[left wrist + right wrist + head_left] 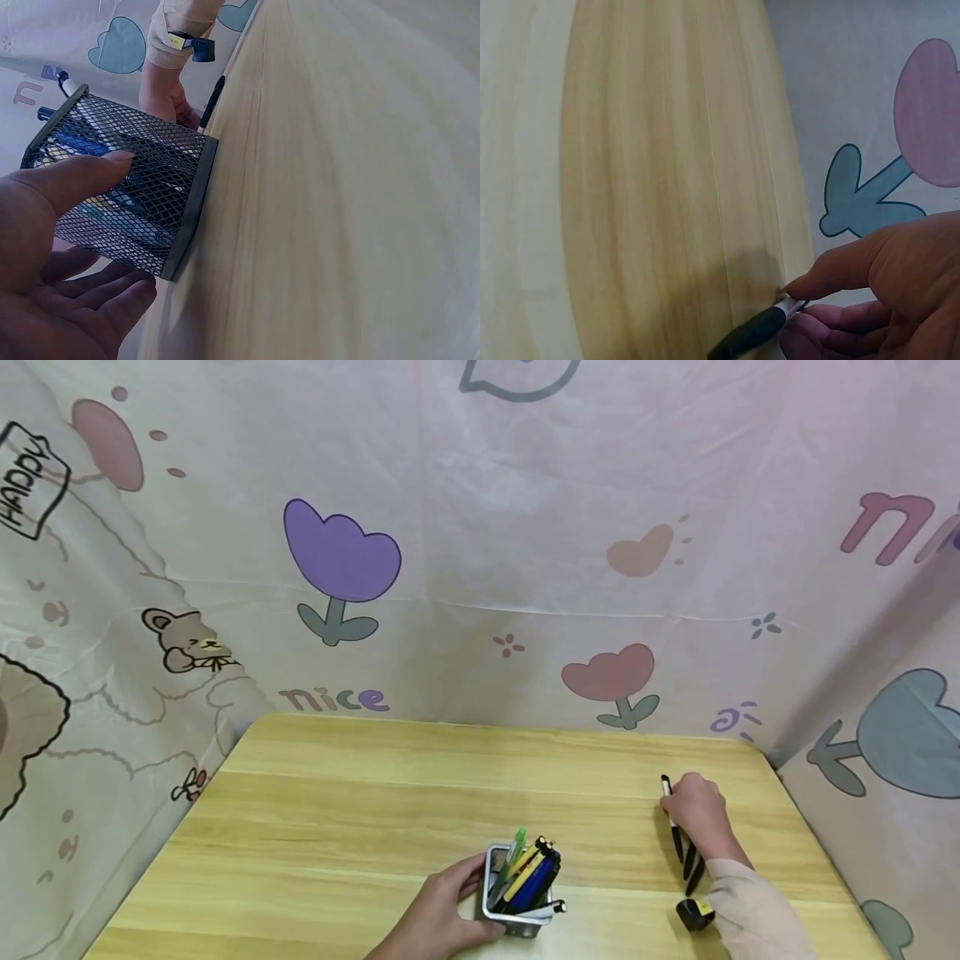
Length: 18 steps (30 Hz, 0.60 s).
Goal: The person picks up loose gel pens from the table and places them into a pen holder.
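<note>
A black wire-mesh pen holder (521, 927) stands at the table's near middle, packed with pens (528, 877) in yellow, blue, green and black. My left hand (444, 910) grips it from the left. In the left wrist view the thumb (82, 180) presses the mesh, and the other fingers lie around the far side. Over at the right, my right hand (697, 810) pinches a black-and-white pen (675, 839) between thumb and fingers, close over the table. In the right wrist view this pen's dark end (746, 335) points down-left. Dark pens (695, 875) lie beside it, partly hidden by the wrist.
A small black item with a yellow side (695, 914) sits at the right sleeve (757, 910). The wood-grain table (360, 802) is bordered at the back and sides by a printed cloth (480, 527) with flowers and hearts.
</note>
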{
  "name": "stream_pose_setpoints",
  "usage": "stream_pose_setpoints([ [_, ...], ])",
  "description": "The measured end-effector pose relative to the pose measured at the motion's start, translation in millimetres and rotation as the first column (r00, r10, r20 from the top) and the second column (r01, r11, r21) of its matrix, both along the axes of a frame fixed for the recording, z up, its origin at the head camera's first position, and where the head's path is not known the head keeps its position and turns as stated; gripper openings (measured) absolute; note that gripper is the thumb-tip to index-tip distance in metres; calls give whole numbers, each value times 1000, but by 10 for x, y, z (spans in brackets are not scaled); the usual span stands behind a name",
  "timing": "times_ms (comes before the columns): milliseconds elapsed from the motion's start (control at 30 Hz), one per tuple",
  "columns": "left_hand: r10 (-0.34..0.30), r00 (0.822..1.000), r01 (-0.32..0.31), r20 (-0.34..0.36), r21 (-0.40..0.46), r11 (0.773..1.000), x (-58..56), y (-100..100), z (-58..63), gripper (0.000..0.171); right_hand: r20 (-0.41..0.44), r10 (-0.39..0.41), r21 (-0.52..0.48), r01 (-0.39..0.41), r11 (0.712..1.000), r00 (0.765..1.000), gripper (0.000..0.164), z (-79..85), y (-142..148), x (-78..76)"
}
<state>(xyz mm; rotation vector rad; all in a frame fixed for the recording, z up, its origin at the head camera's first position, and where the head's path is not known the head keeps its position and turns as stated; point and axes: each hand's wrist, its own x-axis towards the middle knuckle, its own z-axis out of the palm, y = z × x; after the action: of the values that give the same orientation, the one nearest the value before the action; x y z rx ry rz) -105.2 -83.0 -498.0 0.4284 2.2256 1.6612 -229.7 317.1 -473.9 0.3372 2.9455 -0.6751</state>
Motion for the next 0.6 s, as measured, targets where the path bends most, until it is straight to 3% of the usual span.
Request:
stream_pose_setpoints([
  [433,0,1000,0,-8,-1,1000,3,-2,-10,88,20,-40,-31,41,999,999,19,116,-10,-4],
  [600,1,1000,-1,-8,-3,1000,4,-5,-9,88,-11,-46,-81,45,996,999,21,156,-44,29],
])
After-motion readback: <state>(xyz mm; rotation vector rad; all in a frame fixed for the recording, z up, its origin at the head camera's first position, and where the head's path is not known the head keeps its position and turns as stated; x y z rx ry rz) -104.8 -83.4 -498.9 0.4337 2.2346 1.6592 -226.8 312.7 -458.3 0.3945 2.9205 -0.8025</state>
